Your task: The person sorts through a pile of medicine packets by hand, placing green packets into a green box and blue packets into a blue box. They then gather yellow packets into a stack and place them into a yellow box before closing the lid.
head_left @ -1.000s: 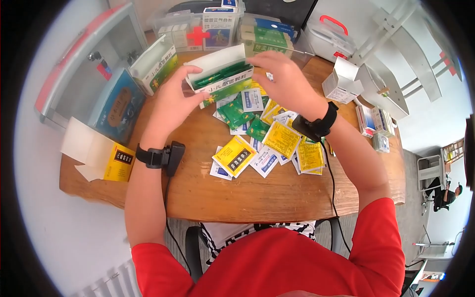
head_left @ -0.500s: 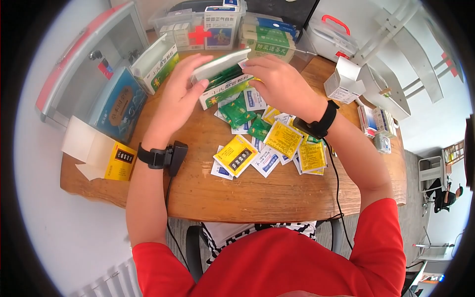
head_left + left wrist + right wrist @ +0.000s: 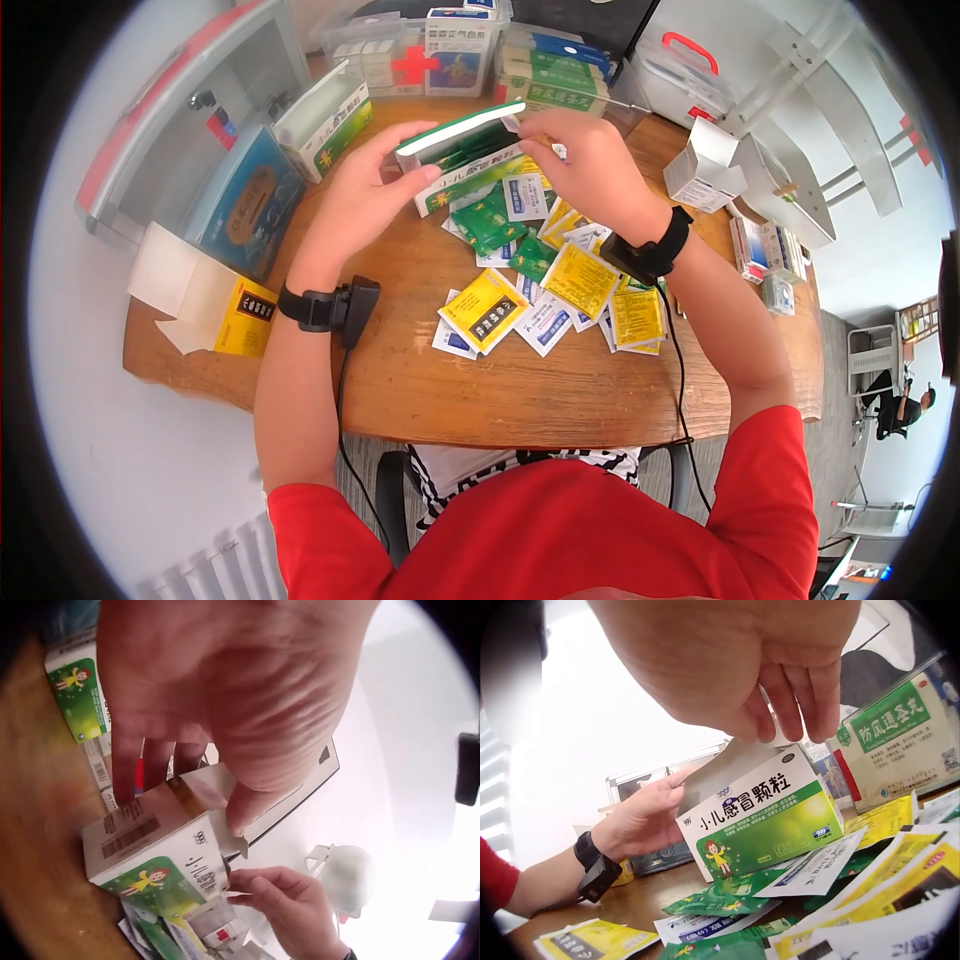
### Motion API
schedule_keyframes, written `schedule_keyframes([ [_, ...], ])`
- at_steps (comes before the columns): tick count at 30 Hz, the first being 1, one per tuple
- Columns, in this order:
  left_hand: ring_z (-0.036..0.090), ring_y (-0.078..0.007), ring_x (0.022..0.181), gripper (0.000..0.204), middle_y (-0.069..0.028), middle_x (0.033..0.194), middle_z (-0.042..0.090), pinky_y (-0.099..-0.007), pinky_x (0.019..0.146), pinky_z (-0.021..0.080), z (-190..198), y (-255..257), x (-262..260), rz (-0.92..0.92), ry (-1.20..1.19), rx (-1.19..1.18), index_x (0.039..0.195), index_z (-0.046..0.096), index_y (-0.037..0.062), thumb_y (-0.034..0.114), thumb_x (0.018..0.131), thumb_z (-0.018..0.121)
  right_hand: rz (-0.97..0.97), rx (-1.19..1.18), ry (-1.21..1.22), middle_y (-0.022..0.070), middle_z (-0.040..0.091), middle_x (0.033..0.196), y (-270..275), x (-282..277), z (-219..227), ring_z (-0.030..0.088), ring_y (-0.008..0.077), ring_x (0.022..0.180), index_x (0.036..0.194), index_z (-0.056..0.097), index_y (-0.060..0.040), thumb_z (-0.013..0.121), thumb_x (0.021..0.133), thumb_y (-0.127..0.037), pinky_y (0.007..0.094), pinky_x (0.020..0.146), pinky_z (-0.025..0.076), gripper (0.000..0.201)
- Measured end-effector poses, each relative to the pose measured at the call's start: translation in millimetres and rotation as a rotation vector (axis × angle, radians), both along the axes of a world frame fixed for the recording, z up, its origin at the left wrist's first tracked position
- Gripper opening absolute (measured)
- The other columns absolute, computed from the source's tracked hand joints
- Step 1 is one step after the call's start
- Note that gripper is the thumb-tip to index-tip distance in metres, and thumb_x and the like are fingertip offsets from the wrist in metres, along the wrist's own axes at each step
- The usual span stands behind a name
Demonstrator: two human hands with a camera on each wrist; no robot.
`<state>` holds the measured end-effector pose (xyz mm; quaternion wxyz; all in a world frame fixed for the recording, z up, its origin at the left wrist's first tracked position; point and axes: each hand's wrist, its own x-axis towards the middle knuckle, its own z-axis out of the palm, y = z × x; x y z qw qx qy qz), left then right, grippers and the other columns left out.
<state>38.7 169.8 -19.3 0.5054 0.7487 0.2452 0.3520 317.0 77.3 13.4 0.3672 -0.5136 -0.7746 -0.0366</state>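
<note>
Fingers of the left hand [image 3: 355,200] gripped the left end of a children's cold granules carton [image 3: 468,180], upper centre of the head view; those of the right hand [image 3: 595,165] were drawn narrow, thumb and index seeming to pinch its right-end flap [image 3: 511,125]. Carton tilted, lid part-raised, dark green packets [image 3: 463,152] inside. Risks, by my judgement: a packet edge standing proud could catch the lid and crease it; too hard a squeeze from the left could bow the thin wall; a slack grip could tip the carton onto the pile. Materials: printed card, white and green outside, plain within; glossy, crinkled green sachets [image 3: 487,222], centre of frame; flatter yellow sachets [image 3: 578,280] and white-and-blue sachets [image 3: 545,325] overlapped around and right of centre; table [image 3: 400,400] of grained brown wood. A yellow carton [image 3: 237,325], flaps splayed, stood mid-left.
</note>
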Motion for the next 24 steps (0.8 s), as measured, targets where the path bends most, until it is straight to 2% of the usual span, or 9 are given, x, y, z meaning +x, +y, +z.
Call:
schedule_keyframes([
  [2,0.066,-0.0118,0.116,0.043,-0.0034,0.132,0.071,-0.0288,0.103,0.052,1,-3,2,0.033,0.021,0.018,0.147,0.063,0.0024,0.014,0.107,0.071,0.01,0.015,-0.007,0.0183,0.077,0.103,1,-1,0,0.073,0.0396,0.094,0.108,0.077,0.0011,0.074,0.095,-0.008,0.046,0.084,0.059,0.016],
  [7,0.065,-0.0115,0.115,0.043,-0.0043,0.131,0.073,-0.0286,0.102,0.051,5,-3,0,-0.03,0.049,-0.038,0.147,0.065,0.0022,0.014,0.107,0.071,0.04,0.051,-0.061,0.0182,0.077,0.101,2,1,-1,0.074,0.0393,0.093,0.108,0.077,0.0009,0.074,0.095,-0.009,0.0461,0.082,0.059,0.016],
  [9,0.065,-0.0112,0.114,0.042,-0.0046,0.131,0.073,-0.0283,0.102,0.051,7,-1,-2,-0.033,0.058,-0.048,0.147,0.067,0.0027,0.014,0.107,0.071,-0.053,-0.08,0.096,0.0181,0.077,0.101,0,-2,2,0.074,0.0388,0.092,0.108,0.077,0.0006,0.075,0.095,-0.01,0.0461,0.081,0.059,0.017],
  [13,0.065,-0.01,0.112,0.04,-0.0047,0.131,0.074,-0.0272,0.1,0.051,3,3,-6,-0.026,0.128,0.017,0.146,0.068,0.0045,0.013,0.107,0.07,-0.055,-0.05,0.134,0.016,0.076,0.1,3,-2,2,0.074,0.0374,0.091,0.111,0.078,-0.0022,0.077,0.093,-0.011,0.0461,0.079,0.06,0.019],
  [15,0.065,-0.0098,0.111,0.04,-0.0049,0.13,0.075,-0.0272,0.1,0.051,3,3,-6,-0.023,0.14,0.018,0.146,0.069,0.0051,0.013,0.107,0.07,-0.032,0.08,-0.048,0.013,0.074,0.098,8,1,-1,0.073,0.0354,0.09,0.113,0.08,-0.0063,0.079,0.092,-0.012,0.0455,0.078,0.06,0.021],
  [19,0.065,-0.0094,0.111,0.04,-0.0052,0.129,0.076,-0.0271,0.099,0.051,4,2,-5,-0.016,0.155,-0.007,0.145,0.07,0.0054,0.013,0.106,0.071,-0.038,0.065,-0.103,0.0107,0.073,0.098,13,5,-4,0.073,0.0337,0.09,0.113,0.081,-0.0094,0.08,0.091,-0.012,0.0451,0.078,0.06,0.022],
  [24,0.065,-0.0104,0.113,0.039,-0.0056,0.131,0.075,-0.028,0.101,0.051,7,0,-6,-0.017,0.164,0.0,0.144,0.07,0.0053,0.016,0.107,0.071,-0.022,0.133,-0.124,0.0074,0.072,0.093,20,6,-6,0.073,0.0321,0.083,0.1,0.084,-0.0095,0.079,0.09,-0.011,0.045,0.074,0.06,0.012],
])
